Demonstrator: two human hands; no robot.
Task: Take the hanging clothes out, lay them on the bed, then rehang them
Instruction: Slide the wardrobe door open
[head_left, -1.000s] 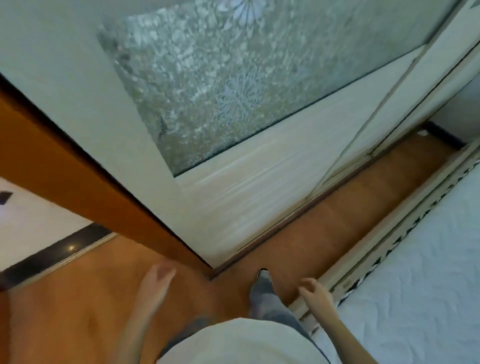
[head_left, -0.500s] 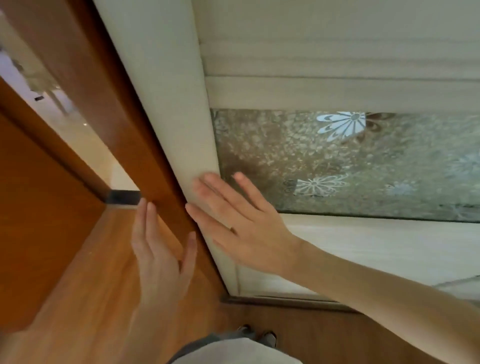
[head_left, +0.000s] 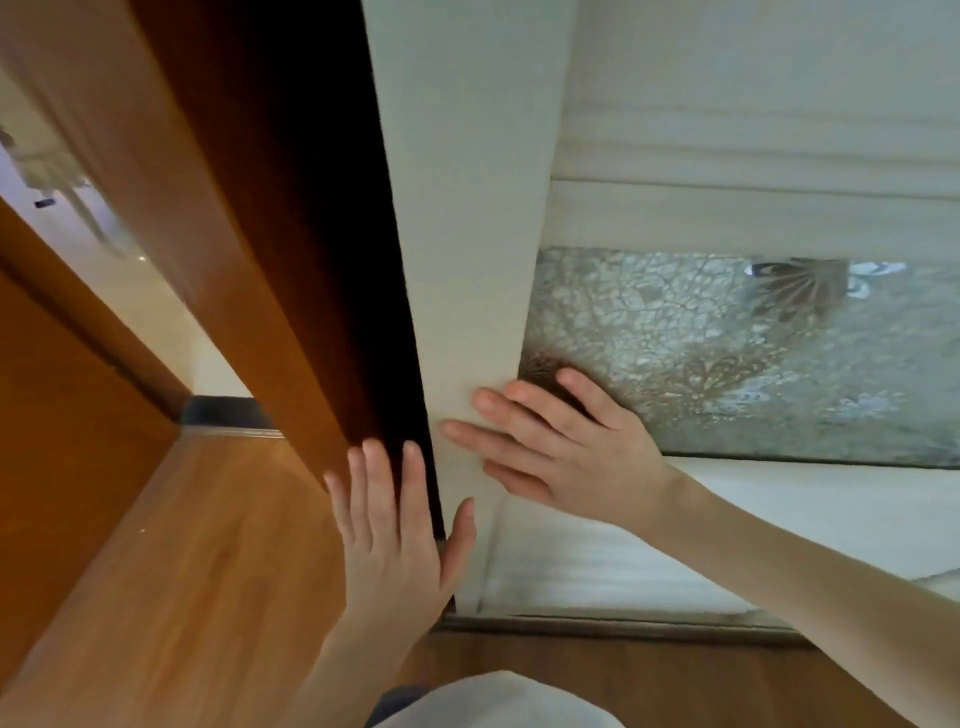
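Observation:
A cream sliding wardrobe door (head_left: 467, 234) with a patterned frosted glass panel (head_left: 727, 353) fills the right half of the view. My right hand (head_left: 561, 447) lies flat on the door's left frame, fingers spread and pointing left, partly over the glass corner. My left hand (head_left: 395, 525) is flat and upright at the door's left edge, fingertips over the dark gap beside it and thumb on the cream frame. Neither hand holds anything. No hanging clothes or bed are in view.
A brown wooden panel (head_left: 223, 208) stands just left of the wardrobe door. Wooden floor (head_left: 182, 571) spreads below left. Beyond a doorway at far left lies a pale tiled floor (head_left: 145, 312) with a dark threshold strip (head_left: 223, 410).
My hands rose from down by my legs and pressed against the door's left edge. The view swung up from the floor and bed. In the last half second my left hand shifted right, toward the edge.

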